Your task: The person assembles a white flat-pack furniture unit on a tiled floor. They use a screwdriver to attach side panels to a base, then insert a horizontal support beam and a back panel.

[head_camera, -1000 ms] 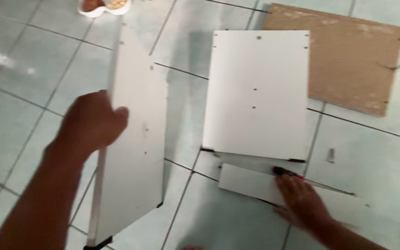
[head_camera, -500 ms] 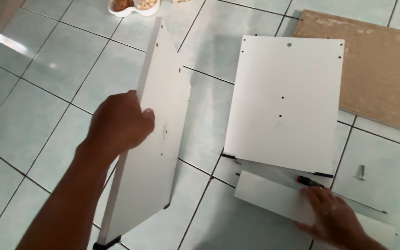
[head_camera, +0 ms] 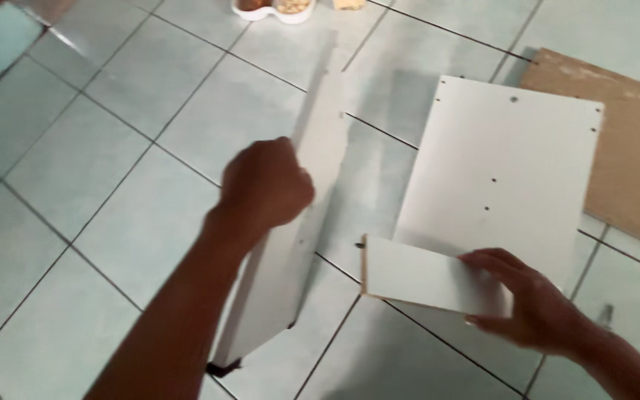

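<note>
Gripping the upper edge of a long white panel, the left hand has its fingers curled tight over that edge, and the panel stands on its long side on the pale tiled floor, tilted, with a small dark fitting at its near lower corner. Over on the other side, the right hand has a small white board clamped between thumb on top and fingers underneath, lifted just clear of the floor, raw brown edge showing on its left end. Count the white pieces: three. The third is a large white panel lying flat, dotted with small drilled holes, and the small board overlaps its near edge. One brown fibreboard sheet lies flat beyond it, partly tucked under the large panel's far right corner. At the top edge, one white divided dish sits on the tiles, with what looks like small brownish hardware in its compartments, though it is cut off and hard to make out. One small metal piece, possibly a screw, lies on the floor just beside the right wrist.
</note>
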